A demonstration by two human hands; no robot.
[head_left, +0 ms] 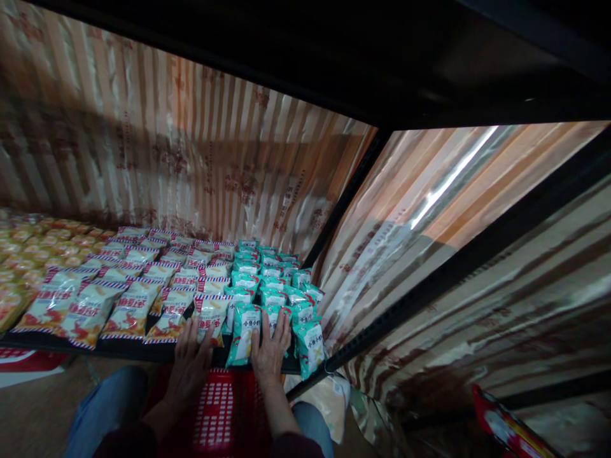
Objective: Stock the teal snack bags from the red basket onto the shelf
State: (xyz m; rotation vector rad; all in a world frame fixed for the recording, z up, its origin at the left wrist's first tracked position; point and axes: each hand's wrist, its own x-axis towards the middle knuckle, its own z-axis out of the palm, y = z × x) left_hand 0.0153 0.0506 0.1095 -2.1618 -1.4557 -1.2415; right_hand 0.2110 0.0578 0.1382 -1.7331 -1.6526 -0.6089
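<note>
Rows of teal snack bags (245,334) stand at the right end of a black shelf (162,352). My right hand (270,346) rests with its fingers spread on a front teal bag in the middle column. Just left of it, my left hand (191,356) has its fingers stretched out over the lower front of a white and red snack bag (211,312). More white and red bags (133,308) fill the shelf to the left. Neither hand is wrapped round a bag.
A red basket (214,407) sits below the shelf between the person's knees. Yellow packs (35,254) fill the far left. A dark upper shelf (286,38) hangs overhead, and a black post (353,343) slants at the right. Striped sheeting (191,146) backs the shelf.
</note>
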